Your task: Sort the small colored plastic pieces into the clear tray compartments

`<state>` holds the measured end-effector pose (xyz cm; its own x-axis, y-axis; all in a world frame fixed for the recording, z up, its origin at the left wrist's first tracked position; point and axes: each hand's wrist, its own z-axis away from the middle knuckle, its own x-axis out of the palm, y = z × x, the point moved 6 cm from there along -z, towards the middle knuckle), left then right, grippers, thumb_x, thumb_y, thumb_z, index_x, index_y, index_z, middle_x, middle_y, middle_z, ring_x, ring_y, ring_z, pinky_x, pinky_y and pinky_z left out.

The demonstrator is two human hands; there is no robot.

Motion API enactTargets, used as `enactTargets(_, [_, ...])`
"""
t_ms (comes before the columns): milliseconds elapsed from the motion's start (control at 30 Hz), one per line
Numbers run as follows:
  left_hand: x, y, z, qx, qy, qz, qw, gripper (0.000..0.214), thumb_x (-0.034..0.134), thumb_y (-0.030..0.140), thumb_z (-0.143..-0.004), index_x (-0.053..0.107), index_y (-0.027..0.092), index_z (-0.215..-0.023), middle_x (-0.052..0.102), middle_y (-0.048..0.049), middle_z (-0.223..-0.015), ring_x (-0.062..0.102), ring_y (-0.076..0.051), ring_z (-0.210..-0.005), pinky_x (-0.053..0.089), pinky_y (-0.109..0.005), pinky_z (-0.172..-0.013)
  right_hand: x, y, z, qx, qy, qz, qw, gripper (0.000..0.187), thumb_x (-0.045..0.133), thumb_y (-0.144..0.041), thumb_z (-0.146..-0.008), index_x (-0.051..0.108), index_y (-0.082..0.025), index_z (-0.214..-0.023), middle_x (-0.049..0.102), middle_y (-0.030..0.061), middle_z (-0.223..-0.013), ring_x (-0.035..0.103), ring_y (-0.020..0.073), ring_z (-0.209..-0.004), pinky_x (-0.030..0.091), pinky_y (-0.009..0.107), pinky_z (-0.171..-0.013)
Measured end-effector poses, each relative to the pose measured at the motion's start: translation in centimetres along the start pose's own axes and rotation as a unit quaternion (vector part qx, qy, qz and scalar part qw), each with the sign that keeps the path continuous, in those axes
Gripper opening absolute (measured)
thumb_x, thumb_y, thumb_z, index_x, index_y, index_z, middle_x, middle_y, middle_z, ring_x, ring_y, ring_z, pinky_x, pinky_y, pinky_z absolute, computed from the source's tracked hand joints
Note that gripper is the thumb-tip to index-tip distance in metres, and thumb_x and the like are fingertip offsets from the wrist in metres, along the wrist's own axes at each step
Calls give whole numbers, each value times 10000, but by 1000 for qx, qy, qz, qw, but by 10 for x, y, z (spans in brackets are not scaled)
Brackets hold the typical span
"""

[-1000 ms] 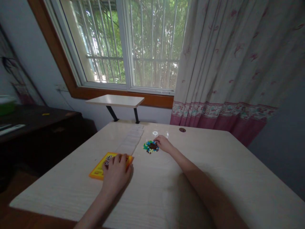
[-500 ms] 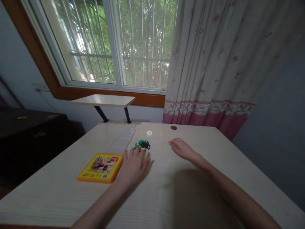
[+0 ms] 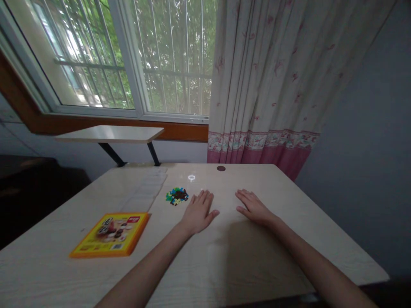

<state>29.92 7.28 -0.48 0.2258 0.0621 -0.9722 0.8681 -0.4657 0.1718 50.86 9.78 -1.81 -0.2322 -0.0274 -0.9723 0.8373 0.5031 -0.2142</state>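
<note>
Palm down on the pale desk (image 3: 180,265), my left hand (image 3: 198,212) has its fingers stretched out and its thumb apart, holding nothing. Just left of its fingertips lies a small heap of loose pieces (image 3: 177,196) in blue, green, yellow and dark brown; they are too small to name. My right hand (image 3: 253,206) is also flat and open, a short way to the right, with a gap between the two hands. A yellow flat box (image 3: 111,234) with a printed picture on its lid lies at the left.
A clear plastic sheet (image 3: 143,190) lies behind the yellow box. At the back left a raised shelf (image 3: 112,133) stands on black legs. A round cable hole (image 3: 221,168) sits near the far edge, before the curtain (image 3: 257,147).
My left hand has moved right, away from the heap, which now shows whole. My right hand's fingers have spread flatter. The view has turned a little to the right.
</note>
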Motion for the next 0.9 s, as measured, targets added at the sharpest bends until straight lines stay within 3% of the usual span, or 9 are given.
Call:
enactTargets(167, [4, 1, 2, 20, -22, -8, 1000, 712, 208, 617, -844, 227, 156, -1386, 180, -140, -1461, 105, -284, -1349, 154, -497, -1052, 5, -11, 3, 4, -39, -2, 999, 761, 293, -634, -827, 128, -183, -1418, 117, 86, -1475, 54, 277, -1353, 59, 519, -1068])
enactTargets(267, [11, 3, -1, 30, -39, -9, 999, 751, 212, 649, -823, 195, 167, -1399, 141, -133, -1469, 89, -297, -1349, 142, -509, -1050, 9, -16, 3, 6, -62, -4, 998, 782, 310, -663, -804, 118, -219, -1418, 72, 79, -1480, 29, 299, -1351, 43, 536, -1059])
enactTargets(433, [18, 2, -3, 21, -69, -5, 997, 796, 204, 687, -796, 192, 171, -1401, 135, -141, -1466, 111, -314, -1343, 138, -540, -1039, 11, -18, 3, 8, -86, -16, 996, 779, 321, -683, -788, 125, -262, -1414, 75, 75, -1480, 44, 312, -1347, 37, 545, -1052])
enactTargets(900, [15, 3, -1, 18, -80, -9, 997, 812, 186, 700, -790, 211, 161, -1396, 139, -150, -1462, 110, -305, -1344, 138, -536, -1047, 9, -17, 2, 14, -104, -36, 994, 790, 335, -692, -777, 139, -265, -1412, 81, 85, -1480, 44, 313, -1347, 34, 540, -1052])
